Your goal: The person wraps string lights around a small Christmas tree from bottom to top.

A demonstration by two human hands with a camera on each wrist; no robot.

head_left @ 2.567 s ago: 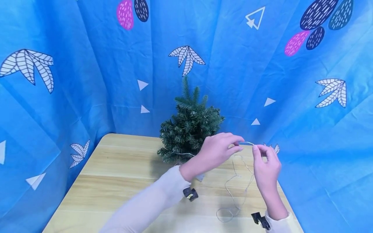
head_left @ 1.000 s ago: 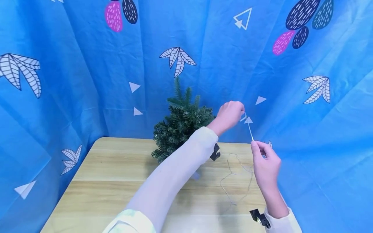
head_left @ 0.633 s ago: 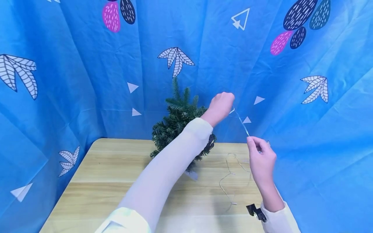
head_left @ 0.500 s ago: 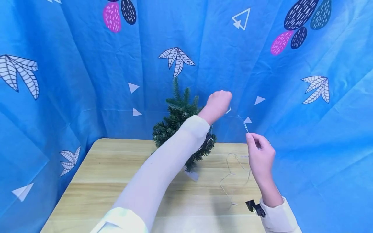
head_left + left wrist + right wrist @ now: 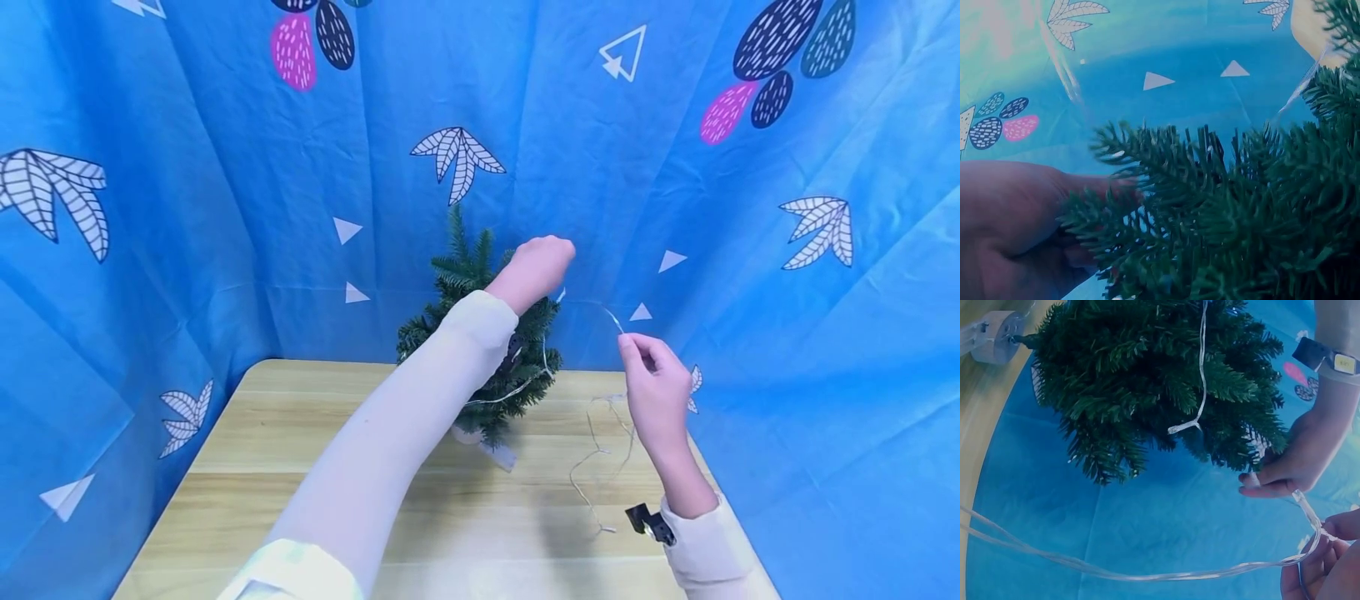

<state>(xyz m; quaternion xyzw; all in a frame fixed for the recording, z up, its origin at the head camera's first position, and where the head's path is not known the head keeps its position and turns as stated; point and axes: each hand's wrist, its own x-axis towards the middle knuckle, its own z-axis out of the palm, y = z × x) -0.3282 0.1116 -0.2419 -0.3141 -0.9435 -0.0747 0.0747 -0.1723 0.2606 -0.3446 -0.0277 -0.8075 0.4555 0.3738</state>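
A small artificial Christmas tree [image 5: 459, 275] stands at the back of the table. Thin clear string lights [image 5: 1203, 369] run across its branches, with small bulbs on short stubs. At the tree's upper right side, my left hand [image 5: 536, 265] is curled with the strand beneath its fingers; in the left wrist view the foliage [image 5: 1210, 194] partly covers its fingertips. Off to the right of the tree, my right hand [image 5: 660, 385] pinches the strand between thumb and fingers. A stretch of it spans the gap between both hands, and more trails down from the right hand.
Loose strand [image 5: 576, 483] lies on the wooden table [image 5: 300, 417] at the right. By the tree's round base [image 5: 1002, 339] is a pale tag-like piece [image 5: 498, 456]. A blue patterned curtain [image 5: 315, 167] hangs close behind and on both sides.
My left hand has gone from the right side up and then left to the tree, drawing the strand along its branches. My right hand has shifted slightly left and up, still pinching the strand.
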